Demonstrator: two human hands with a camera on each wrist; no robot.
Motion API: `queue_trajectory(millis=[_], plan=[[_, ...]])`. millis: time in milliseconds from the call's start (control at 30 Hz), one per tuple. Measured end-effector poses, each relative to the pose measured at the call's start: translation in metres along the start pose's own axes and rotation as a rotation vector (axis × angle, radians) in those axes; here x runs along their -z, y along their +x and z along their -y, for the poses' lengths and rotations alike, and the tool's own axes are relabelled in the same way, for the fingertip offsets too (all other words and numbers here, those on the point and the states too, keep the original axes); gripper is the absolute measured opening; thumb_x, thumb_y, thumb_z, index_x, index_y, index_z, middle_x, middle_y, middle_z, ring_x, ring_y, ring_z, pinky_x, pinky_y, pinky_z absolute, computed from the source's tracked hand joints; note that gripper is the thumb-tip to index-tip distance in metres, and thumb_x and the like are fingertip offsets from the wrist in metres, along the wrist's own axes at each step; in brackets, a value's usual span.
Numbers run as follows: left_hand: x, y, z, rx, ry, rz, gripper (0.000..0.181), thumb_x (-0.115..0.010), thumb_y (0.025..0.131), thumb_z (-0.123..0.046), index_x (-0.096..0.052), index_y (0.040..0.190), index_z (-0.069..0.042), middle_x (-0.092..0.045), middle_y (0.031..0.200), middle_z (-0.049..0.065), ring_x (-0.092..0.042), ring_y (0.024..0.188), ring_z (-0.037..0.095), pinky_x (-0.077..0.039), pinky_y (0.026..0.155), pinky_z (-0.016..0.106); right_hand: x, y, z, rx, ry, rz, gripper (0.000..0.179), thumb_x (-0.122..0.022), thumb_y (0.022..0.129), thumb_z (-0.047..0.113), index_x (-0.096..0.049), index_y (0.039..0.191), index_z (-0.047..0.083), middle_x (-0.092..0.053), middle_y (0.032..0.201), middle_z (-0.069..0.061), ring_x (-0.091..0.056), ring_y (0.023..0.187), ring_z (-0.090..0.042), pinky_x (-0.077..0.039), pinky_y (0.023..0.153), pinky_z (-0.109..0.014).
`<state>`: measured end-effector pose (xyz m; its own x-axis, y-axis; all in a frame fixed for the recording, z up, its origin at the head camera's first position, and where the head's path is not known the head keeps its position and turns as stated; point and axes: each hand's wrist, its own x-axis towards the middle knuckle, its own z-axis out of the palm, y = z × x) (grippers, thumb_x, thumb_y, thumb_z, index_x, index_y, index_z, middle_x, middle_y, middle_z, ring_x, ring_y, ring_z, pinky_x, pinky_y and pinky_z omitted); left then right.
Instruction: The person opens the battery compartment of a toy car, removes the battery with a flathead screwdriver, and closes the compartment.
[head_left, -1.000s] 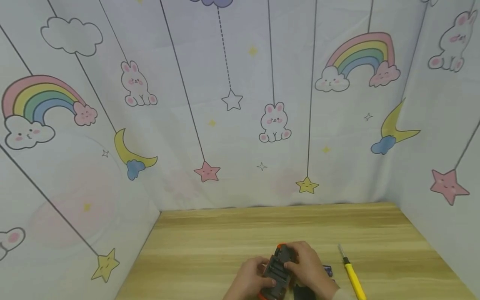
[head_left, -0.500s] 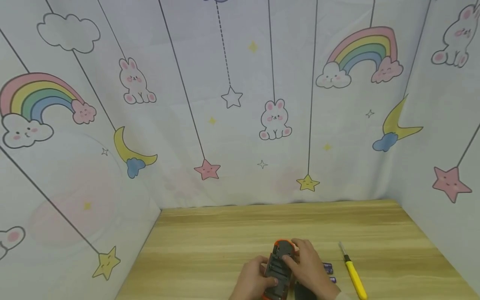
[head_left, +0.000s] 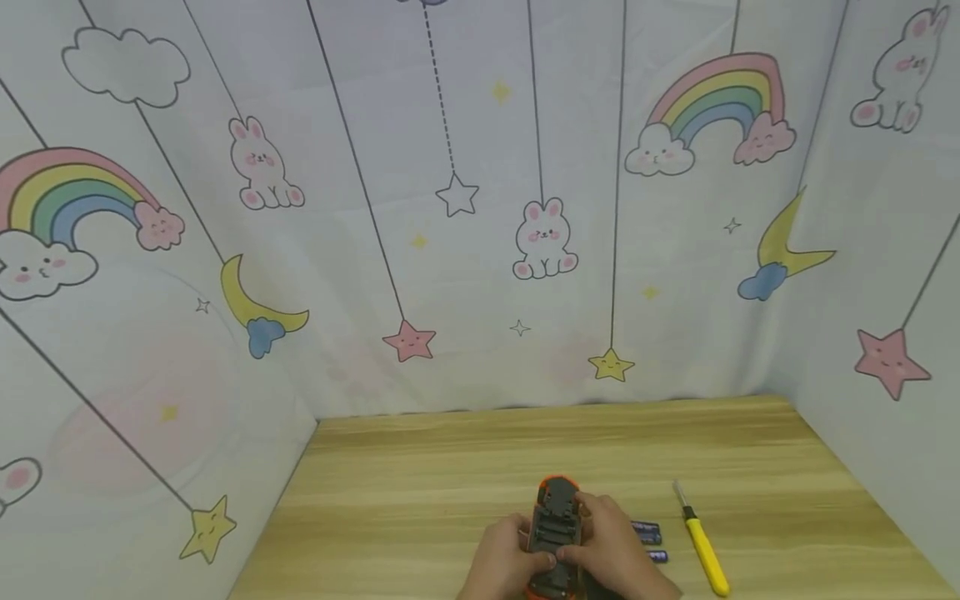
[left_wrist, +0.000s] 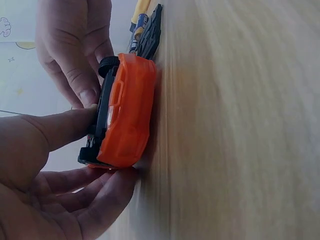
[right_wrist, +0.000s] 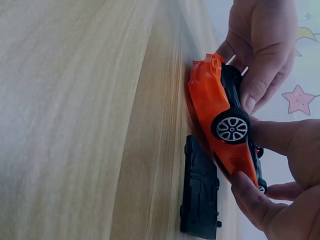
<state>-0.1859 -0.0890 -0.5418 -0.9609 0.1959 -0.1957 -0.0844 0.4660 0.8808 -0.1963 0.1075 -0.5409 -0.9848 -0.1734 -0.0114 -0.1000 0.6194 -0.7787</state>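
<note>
An orange toy car (head_left: 557,498) is held upside down by both hands, its dark underside facing up with a slotted recess in the middle. My left hand (head_left: 501,557) grips the left side, thumb on the underside and fingers below along the body. On the other side, my right hand (head_left: 617,548) holds the car with its thumb pressed onto the underside near the left thumb. In the right wrist view the orange body (right_wrist: 206,90) and a silver-spoked wheel (right_wrist: 231,128) show close over the table. Beside the car lies a black plastic cover (right_wrist: 200,197).
Several purple batteries (head_left: 647,532) lie on the wooden table (head_left: 390,500) just right of the right hand. Further right is a yellow-handled screwdriver (head_left: 705,552), its tip pointing away. Patterned white cloth walls (head_left: 480,275) enclose the table at the back and sides.
The car has turned from slanting to nearly straight in the head view. My right hand has slid from its far end down along its side, uncovering that end.
</note>
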Motion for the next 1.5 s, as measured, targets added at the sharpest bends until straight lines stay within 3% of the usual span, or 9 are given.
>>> queue_trajectory(millis=[200, 367, 633, 833, 1100, 1167, 1300, 1400, 1500], plan=[[0.000, 0.000, 0.003, -0.033, -0.008, 0.013, 0.031, -0.084, 0.078, -0.011, -0.073, 0.105, -0.001, -0.073, 0.083, 0.000, -0.069, 0.080, 0.016, -0.058, 0.075, 0.040, -0.001, 0.001, 0.003, 0.020, -0.013, 0.017, 0.089, -0.095, 0.066, 0.019, -0.054, 0.140, -0.008, -0.060, 0.114, -0.013, -0.061, 0.095, -0.019, -0.054, 0.088, -0.051], [0.000, 0.001, 0.004, -0.032, -0.010, 0.014, 0.026, -0.085, 0.076, -0.011, -0.075, 0.099, -0.003, -0.074, 0.081, 0.000, -0.069, 0.078, 0.015, -0.057, 0.072, 0.035, -0.001, 0.003, 0.007, 0.001, -0.042, 0.014, 0.089, -0.095, 0.065, 0.017, -0.056, 0.141, -0.006, -0.061, 0.112, -0.010, -0.061, 0.098, -0.020, -0.053, 0.092, -0.053], [-0.001, 0.000, 0.005, -0.053, -0.034, -0.018, 0.082, -0.088, 0.070, -0.005, -0.051, 0.143, -0.006, -0.070, 0.079, 0.000, -0.066, 0.073, 0.016, -0.052, 0.069, 0.035, 0.000, 0.001, 0.008, 0.034, -0.049, -0.004, 0.086, -0.093, 0.066, 0.013, -0.056, 0.140, -0.008, -0.063, 0.113, -0.012, -0.064, 0.100, -0.024, -0.054, 0.090, -0.054], [-0.002, 0.000, 0.001, -0.036, -0.048, -0.019, 0.082, -0.087, 0.072, -0.006, -0.050, 0.145, -0.007, -0.069, 0.081, 0.001, -0.065, 0.073, 0.016, -0.050, 0.070, 0.035, 0.005, 0.001, 0.002, 0.070, -0.029, 0.004, 0.082, -0.092, 0.070, 0.018, -0.056, 0.140, -0.004, -0.063, 0.118, -0.014, -0.066, 0.101, -0.024, -0.056, 0.089, -0.053], [-0.003, -0.002, 0.004, -0.028, -0.044, -0.034, 0.083, -0.088, 0.072, -0.005, -0.051, 0.146, -0.009, -0.069, 0.081, 0.001, -0.065, 0.074, 0.017, -0.052, 0.070, 0.037, 0.027, -0.005, -0.011, 0.057, 0.004, -0.043, 0.060, -0.087, 0.081, 0.026, -0.064, 0.131, 0.003, -0.067, 0.119, -0.014, -0.067, 0.099, -0.026, -0.059, 0.076, -0.042], [-0.003, -0.002, 0.005, -0.025, -0.049, -0.034, 0.082, -0.087, 0.072, -0.005, -0.051, 0.145, -0.010, -0.068, 0.081, 0.002, -0.065, 0.074, 0.017, -0.052, 0.070, 0.037, 0.033, -0.006, -0.014, 0.077, -0.038, -0.033, 0.051, -0.086, 0.082, 0.028, -0.068, 0.124, 0.006, -0.069, 0.115, -0.010, -0.066, 0.099, -0.024, -0.058, 0.076, -0.042], [-0.004, -0.001, 0.007, -0.026, -0.052, -0.038, 0.082, -0.087, 0.072, -0.005, -0.052, 0.145, -0.010, -0.068, 0.081, 0.002, -0.064, 0.073, 0.017, -0.051, 0.069, 0.036, 0.043, -0.008, -0.024, 0.203, -0.152, 0.016, 0.037, -0.084, 0.083, 0.031, -0.074, 0.112, 0.009, -0.071, 0.106, -0.003, -0.064, 0.093, -0.019, -0.055, 0.075, -0.035], [-0.004, -0.001, 0.007, -0.028, -0.051, -0.040, 0.081, -0.087, 0.072, -0.005, -0.052, 0.144, -0.010, -0.068, 0.081, 0.002, -0.064, 0.073, 0.017, -0.051, 0.069, 0.036, 0.047, -0.012, -0.030, 0.301, -0.208, 0.045, 0.035, -0.085, 0.081, 0.032, -0.074, 0.108, 0.012, -0.072, 0.102, 0.002, -0.063, 0.087, -0.013, -0.053, 0.072, -0.030], [-0.004, -0.002, 0.006, -0.031, -0.060, -0.037, 0.081, -0.087, 0.072, -0.004, -0.052, 0.144, -0.011, -0.068, 0.081, 0.001, -0.064, 0.073, 0.017, -0.051, 0.070, 0.036, 0.048, -0.015, -0.033, 0.338, -0.231, 0.087, 0.034, -0.085, 0.081, 0.035, -0.074, 0.106, 0.014, -0.072, 0.100, 0.005, -0.062, 0.084, -0.007, -0.053, 0.070, -0.030]])
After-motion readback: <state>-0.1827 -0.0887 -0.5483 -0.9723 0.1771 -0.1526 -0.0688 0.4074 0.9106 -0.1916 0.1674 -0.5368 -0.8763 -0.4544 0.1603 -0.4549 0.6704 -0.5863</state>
